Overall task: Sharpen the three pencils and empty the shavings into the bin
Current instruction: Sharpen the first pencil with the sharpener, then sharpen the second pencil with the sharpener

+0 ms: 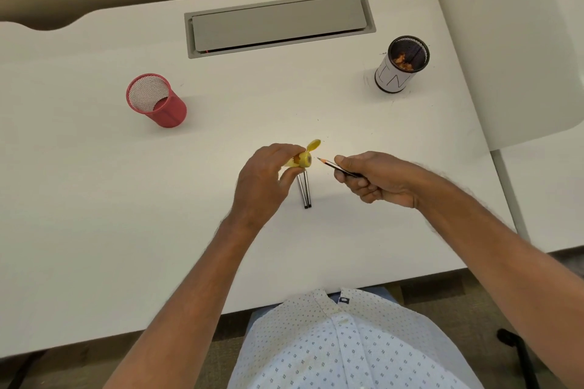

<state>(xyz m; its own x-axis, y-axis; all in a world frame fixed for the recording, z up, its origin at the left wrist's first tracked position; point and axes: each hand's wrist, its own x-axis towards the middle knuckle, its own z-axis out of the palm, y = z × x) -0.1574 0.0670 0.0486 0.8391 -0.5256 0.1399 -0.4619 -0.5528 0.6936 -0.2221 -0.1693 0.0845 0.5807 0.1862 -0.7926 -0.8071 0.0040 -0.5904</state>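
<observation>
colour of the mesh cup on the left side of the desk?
Red mesh cup, standing upright; seen clearly in the head view.

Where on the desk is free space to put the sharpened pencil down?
Bare desk lies left of the left hand, below the red cup. Also between right hand and bin. Crowded: two pencils under the sharpener.

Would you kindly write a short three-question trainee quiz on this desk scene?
1. True or false: the pencil in the right hand is inside the small yellow plastic sharpener.
2. How many black pencils lie on the white desk?
3. Which holds shavings: (a) the red mesh cup, (b) the black mesh cup with a white paper label?

Key: 1 false, its tip is just outside; the left hand holds the sharpener. 2 two. 3 b.
</observation>
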